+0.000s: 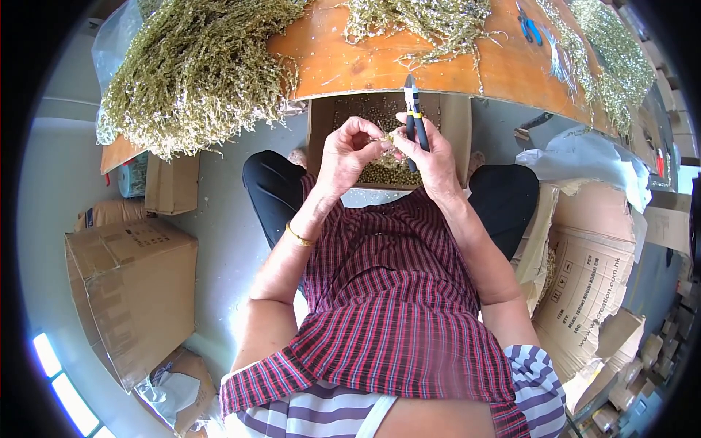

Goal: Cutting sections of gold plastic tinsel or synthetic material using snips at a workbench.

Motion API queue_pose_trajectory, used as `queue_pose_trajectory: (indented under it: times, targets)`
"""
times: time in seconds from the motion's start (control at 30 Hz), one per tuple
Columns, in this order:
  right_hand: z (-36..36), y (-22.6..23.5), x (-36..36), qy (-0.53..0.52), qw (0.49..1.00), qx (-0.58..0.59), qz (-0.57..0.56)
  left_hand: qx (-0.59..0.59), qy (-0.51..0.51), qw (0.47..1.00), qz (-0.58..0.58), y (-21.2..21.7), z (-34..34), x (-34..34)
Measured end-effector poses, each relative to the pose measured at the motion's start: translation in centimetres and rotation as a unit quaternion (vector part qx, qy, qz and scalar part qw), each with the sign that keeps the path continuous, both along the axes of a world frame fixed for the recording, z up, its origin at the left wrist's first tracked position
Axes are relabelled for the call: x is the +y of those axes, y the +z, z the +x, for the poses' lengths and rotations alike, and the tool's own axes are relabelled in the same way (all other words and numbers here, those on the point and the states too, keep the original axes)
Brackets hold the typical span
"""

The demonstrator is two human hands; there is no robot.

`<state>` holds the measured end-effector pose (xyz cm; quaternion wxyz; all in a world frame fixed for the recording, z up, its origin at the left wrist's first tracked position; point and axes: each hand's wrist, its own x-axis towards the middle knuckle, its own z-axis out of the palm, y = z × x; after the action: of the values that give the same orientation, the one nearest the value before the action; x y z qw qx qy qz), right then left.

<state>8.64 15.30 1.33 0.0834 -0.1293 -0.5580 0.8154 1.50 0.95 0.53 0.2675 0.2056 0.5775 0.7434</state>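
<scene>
My left hand [347, 155] pinches a small gold piece [386, 138] between thumb and fingertips; it is too small to make out fully. My right hand [436, 160] is closed around a pair of pliers [410, 98] with dark handles, their jaws pointing up and away from me. The right thumb and fingertips meet the left ones at the gold piece. Below both hands, an open cardboard box [317, 139] holds many loose gold beads [387, 175] and sits between my knees.
An orange-brown wooden table [332, 69] bears large heaps of gold beaded strands [201, 73]. Blue-handled pliers [529, 28] lie on its far right. Cardboard boxes stand at left [146, 285] and an opened carton [584, 270] at right. Clear plastic sheeting [584, 157] hangs beside the carton.
</scene>
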Motion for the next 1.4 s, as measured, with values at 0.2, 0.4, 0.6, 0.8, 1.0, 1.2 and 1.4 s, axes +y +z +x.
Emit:
queue_pose_trajectory:
  times: [0.2,0.4,0.6,0.8,1.0,1.2,1.4]
  targets:
    - [0.0,-0.3,-0.4,-0.026,0.997,0.060,0.030,0.055,0.021,0.998,0.020,0.7,0.7,0.4]
    - [-0.1,-0.7,-0.4,-0.040,0.996,0.072,0.018,-0.099,-0.026,0.990,0.098,0.2,0.5,0.0]
    - [0.0,-0.3,-0.5,-0.038,0.999,0.021,-0.011,-0.062,0.033,0.995,0.077,0.0,0.7,0.0]
    - [-0.1,-0.3,-1.0,-0.043,0.998,-0.004,-0.041,0.048,0.115,0.991,0.054,0.5,1.4,0.9]
    - [-0.4,-0.8,-0.9,-0.079,0.997,-0.009,-0.018,0.138,0.102,0.985,-0.020,0.2,1.4,1.1]
    - [-0.5,-1.2,-1.1,-0.103,0.995,0.010,-0.006,0.535,0.185,0.806,-0.174,1.1,1.5,0.9]
    - [-0.6,-1.7,-1.8,-0.132,0.991,0.001,0.036,0.626,0.221,0.725,-0.182,-0.1,1.7,0.4]
